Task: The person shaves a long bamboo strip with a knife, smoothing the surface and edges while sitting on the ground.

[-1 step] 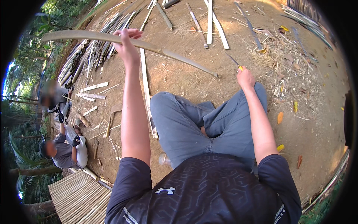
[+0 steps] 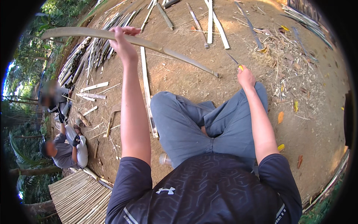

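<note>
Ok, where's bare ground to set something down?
Mostly bare soil before the grey trousers, between the long pale strip, the curved bamboo strip and the knife; another stretch right of the orange leaf. Crowded: left, with piled poles and loose offcuts; upper right, with straw litter; top, with scattered strips.

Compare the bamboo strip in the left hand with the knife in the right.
Length: the bamboo strip looks far longer than the knife.
Colour: the strip is tan; the knife has a dark blade and yellow on its handle.
Pose: the strip slants across the view from upper left; the knife's blade points forward and left.
Shared: both are slender, each held in one hand: strip in the left hand, knife in the right hand.
</note>
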Available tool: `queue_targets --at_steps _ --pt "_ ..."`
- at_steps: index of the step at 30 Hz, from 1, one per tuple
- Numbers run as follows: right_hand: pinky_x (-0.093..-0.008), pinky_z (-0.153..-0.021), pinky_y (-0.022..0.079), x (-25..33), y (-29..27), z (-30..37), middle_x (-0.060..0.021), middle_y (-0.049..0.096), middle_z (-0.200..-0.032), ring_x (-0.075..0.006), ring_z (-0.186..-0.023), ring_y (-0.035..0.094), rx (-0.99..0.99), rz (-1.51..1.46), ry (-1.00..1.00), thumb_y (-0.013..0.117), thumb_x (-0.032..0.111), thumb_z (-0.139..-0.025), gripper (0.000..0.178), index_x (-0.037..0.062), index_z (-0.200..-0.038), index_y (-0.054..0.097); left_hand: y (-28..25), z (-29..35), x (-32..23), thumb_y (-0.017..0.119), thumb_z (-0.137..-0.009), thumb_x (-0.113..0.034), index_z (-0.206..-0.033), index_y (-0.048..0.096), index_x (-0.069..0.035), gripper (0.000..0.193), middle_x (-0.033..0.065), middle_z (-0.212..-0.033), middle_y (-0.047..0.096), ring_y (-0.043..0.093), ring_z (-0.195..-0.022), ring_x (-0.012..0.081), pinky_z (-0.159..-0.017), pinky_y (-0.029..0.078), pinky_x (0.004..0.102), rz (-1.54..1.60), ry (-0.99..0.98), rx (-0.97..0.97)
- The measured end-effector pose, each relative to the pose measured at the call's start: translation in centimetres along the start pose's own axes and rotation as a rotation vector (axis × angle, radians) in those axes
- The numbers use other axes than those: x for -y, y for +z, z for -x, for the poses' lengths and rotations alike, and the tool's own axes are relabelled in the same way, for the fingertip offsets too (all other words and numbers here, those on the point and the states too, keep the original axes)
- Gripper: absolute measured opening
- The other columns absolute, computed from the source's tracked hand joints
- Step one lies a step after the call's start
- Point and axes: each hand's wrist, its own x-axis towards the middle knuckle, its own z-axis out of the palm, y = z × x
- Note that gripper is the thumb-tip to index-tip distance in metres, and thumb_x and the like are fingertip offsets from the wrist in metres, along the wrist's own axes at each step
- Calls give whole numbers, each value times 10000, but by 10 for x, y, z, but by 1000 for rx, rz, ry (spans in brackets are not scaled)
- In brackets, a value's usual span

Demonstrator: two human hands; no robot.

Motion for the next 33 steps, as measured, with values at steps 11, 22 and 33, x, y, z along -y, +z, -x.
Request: queue_targets --at_steps 11,22,33 --pt "-415 -716 500 123 -58 65 -86 651 -790 -240 -714 648 438 -705 -207 416 366 -1059 377 41 -1048 607 38 -10 -25 363 -999 -317 -691 287 -147 360 -21 -528 212 192 -463 106 -462 208 284 430 -99 159" --pt "-534 -815 497 193 -93 88 -307 674 -936 -472 -938 653 201 -291 -394 475 320 -1017 394 -27 -1050 658 43 -9 -18 473 -991 -425 -631 334 -167 464 -51 -466 305 287 -388 89 -378 229 297 587 -109 237" --pt "-438 -645 467 170 -67 91 -232 626 -695 -351 -688 662 387 -236 -420 529 261 -1006 348 -59 -937 648 4 21 -38 493 -984 -370 -620 289 -151 471 -36 -479 256 212 -407 88 -404 190 290 588 -147 265"
